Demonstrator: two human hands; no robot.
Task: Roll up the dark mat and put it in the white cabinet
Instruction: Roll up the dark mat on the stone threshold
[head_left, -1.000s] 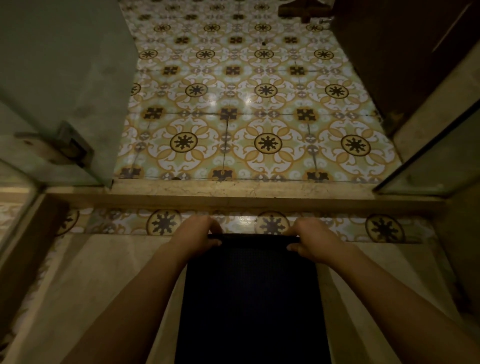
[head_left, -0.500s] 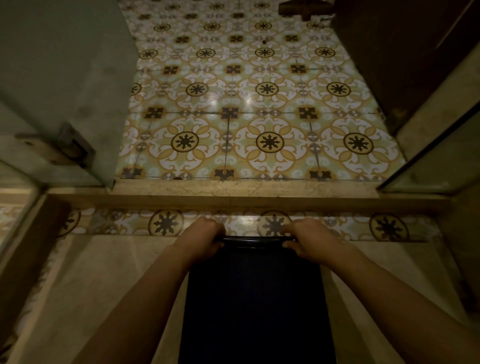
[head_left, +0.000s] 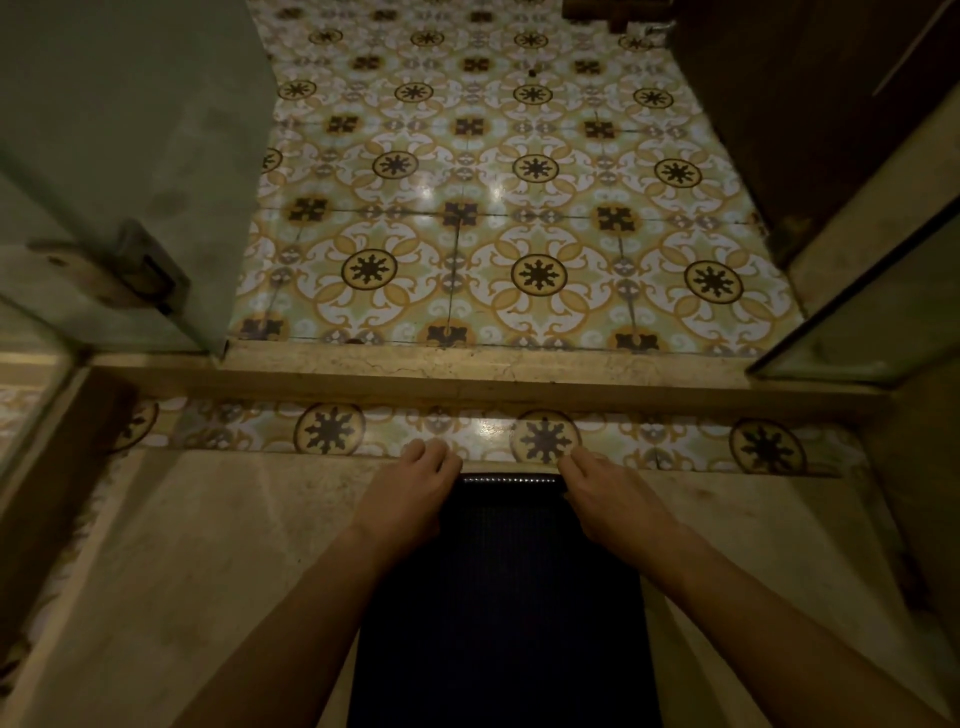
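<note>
Gripping dark mat (head_left: 501, 597), both hands

Both bare forearms reach from 5 and 7 o'clock toward 12. The left hand (head_left: 408, 488) and right hand (head_left: 610, 493) lie palm-down, side by side but apart, fingers (head_left: 431, 451) curled over and closed on the far edge of the dark mat (head_left: 506, 597).

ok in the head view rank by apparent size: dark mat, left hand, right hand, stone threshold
1. dark mat
2. stone threshold, though farther from the camera
3. left hand and right hand: look alike, no ranking
</note>
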